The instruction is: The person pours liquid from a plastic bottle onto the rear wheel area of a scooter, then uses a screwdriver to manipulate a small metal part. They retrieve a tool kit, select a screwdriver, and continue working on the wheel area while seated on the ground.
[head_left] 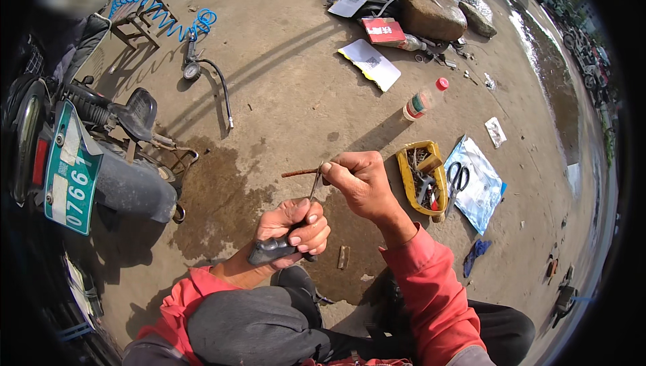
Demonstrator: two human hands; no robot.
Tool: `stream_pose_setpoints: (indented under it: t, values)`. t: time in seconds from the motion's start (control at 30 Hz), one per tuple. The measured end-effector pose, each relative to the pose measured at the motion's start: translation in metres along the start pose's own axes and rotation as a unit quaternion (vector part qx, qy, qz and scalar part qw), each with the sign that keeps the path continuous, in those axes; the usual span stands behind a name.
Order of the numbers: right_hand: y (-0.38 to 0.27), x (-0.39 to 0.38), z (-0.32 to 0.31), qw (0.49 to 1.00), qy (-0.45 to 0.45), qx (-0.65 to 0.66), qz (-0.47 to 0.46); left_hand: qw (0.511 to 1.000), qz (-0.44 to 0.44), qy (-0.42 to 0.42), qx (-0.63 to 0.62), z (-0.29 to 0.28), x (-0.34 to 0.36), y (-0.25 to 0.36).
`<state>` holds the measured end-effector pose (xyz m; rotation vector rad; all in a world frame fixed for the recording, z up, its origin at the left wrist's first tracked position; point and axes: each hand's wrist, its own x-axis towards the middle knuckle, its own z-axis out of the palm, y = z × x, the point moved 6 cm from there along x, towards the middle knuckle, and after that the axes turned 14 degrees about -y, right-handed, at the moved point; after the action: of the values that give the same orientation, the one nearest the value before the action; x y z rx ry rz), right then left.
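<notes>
My left hand (301,230) is wrapped around the black handle (270,250) of a tyre plug tool, whose thin metal shaft (314,186) points up and away from me. A reddish-brown tyre plug strip (296,174) lies crosswise at the shaft's tip and sticks out to the left. My right hand (360,181) pinches at that tip, thumb against forefinger, on the strip's right end. My fingers hide the strip's end and the eye of the tool. Below my hands, a small brownish strip-shaped piece (344,257) rests on the wet ground.
A yellow tub (439,208) of small metal parts stands right, beside scissors (457,179) and a plastic bag (476,177). Farther off are a bottle (417,105), cards (370,63) and rocks (433,15). Left stand a two-wheeler (128,184) and an inflator gauge (192,71) with blue coiled hose (161,13).
</notes>
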<state>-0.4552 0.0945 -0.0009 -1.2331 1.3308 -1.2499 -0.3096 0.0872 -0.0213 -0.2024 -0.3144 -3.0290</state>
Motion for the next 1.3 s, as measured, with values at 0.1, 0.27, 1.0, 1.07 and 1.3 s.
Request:
stream_pose_setpoints:
  t: [0.1,0.27,1.0,1.07,1.3]
  values:
    - [0.007,-0.017,0.01,0.993,0.103,0.058,0.025,0.999,0.003,0.029,0.021,-0.004,0.005,-0.005]
    - [0.028,-0.036,0.016,0.971,0.151,0.182,0.038,0.998,-0.028,0.021,0.044,-0.009,0.008,-0.013]
    - [0.02,-0.021,0.014,0.968,0.024,0.246,0.046,0.983,-0.034,0.071,0.166,0.005,-0.001,0.001]
    - [0.025,-0.019,0.018,0.955,0.007,0.295,0.033,0.981,-0.025,0.077,0.177,0.004,0.001,0.003]
    - [0.015,-0.004,0.023,0.99,0.005,0.14,0.027,0.957,-0.042,0.136,0.253,-0.008,-0.002,0.003]
